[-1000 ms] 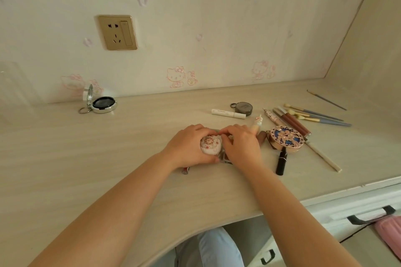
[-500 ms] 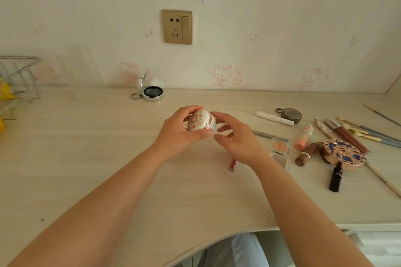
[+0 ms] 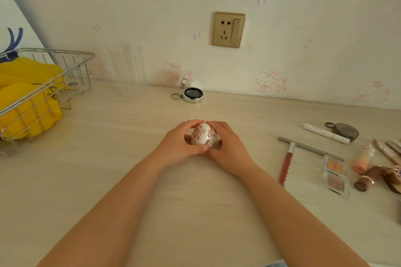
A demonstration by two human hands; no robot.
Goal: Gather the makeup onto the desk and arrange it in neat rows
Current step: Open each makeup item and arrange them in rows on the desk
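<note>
A round white compact with a red floral pattern is held upright just above the middle of the pale wooden desk. My left hand and my right hand both grip it from either side. To the right lie a red lip gloss tube, a grey pencil, two clear eyeshadow pans, a white pen-like tube, a dark round compact, an orange bottle and a brown lipstick. An open silver compact sits by the wall.
A wire basket holding yellow items stands at the far left of the desk. A clear acrylic holder leans at the wall. More makeup runs off the right edge. A wall socket is above.
Both hands lifted the floral compact off the pile at the right and carried it left to the desk's middle. The view swung left, bringing the wire basket in.
</note>
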